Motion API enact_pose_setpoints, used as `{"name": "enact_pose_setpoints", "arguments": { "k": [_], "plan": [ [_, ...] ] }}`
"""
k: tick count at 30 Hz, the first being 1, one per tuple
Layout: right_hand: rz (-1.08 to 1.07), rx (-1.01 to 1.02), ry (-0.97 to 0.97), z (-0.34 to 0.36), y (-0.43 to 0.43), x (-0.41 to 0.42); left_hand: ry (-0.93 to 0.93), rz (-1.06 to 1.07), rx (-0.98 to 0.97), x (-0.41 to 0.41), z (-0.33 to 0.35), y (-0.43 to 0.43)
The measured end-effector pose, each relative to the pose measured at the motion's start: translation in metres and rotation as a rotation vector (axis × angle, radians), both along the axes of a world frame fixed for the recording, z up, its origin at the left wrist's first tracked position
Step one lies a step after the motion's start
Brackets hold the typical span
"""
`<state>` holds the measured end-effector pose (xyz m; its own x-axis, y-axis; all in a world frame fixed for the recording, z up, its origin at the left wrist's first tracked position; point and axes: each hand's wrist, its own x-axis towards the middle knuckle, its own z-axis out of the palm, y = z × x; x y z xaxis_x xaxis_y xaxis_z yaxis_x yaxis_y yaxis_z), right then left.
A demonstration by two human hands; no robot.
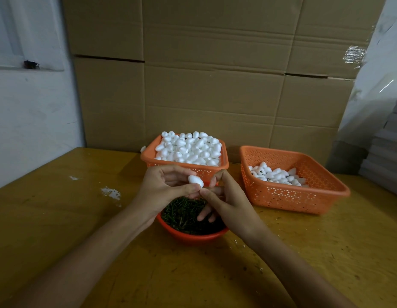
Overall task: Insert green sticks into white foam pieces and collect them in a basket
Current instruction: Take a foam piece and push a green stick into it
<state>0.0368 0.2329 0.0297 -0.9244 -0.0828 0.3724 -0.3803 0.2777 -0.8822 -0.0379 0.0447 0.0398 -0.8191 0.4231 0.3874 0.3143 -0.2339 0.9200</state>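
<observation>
- You are working over a red bowl (193, 237) on the wooden table (59, 218); it is holding a dense heap of short green sticks (184, 214), too many to count.
- Your left hand (164, 187) is hovering just above the bowl's far rim, pinching one white egg-shaped foam piece (195, 181) between thumb and fingertips.
- Your right hand (228, 201) is hanging over the bowl's right side, thumb and forefinger closing narrowly at the foam piece's tip. I cannot tell whether a stick is sitting between them; the other fingers are pointing down toward the sticks.
- Directly behind the bowl, an orange perforated basket (148, 160) is brimming with plain foam pieces (188, 147), heaped above its rim.
- Behind and to the right of the bowl, a second orange basket (282, 196) is holding a shallow layer of foam pieces (277, 175), a few showing dark spots.
- That is making three containers: two baskets, one bowl.
- One stray foam piece (143, 149) is lying beside the full basket, behind and left of the bowl.
- Stacked cardboard boxes (215, 85) are standing well behind the bowl.
</observation>
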Motion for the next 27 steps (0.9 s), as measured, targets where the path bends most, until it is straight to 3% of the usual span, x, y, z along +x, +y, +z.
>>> {"name": "enact_pose_setpoints", "arguments": {
  "k": [8, 16, 27],
  "plan": [
    [-0.025, 0.104, 0.034, -0.004, -0.002, 0.0, 0.028, -0.033, -0.024, 0.001, 0.001, 0.001],
    [-0.083, 0.242, 0.097, -0.008, -0.003, 0.0, 0.231, -0.028, -0.114, 0.003, 0.0, 0.001],
    [-0.079, 0.327, 0.21, -0.012, -0.005, 0.0, 0.311, -0.219, -0.162, 0.001, 0.004, -0.005]
  ]
}}
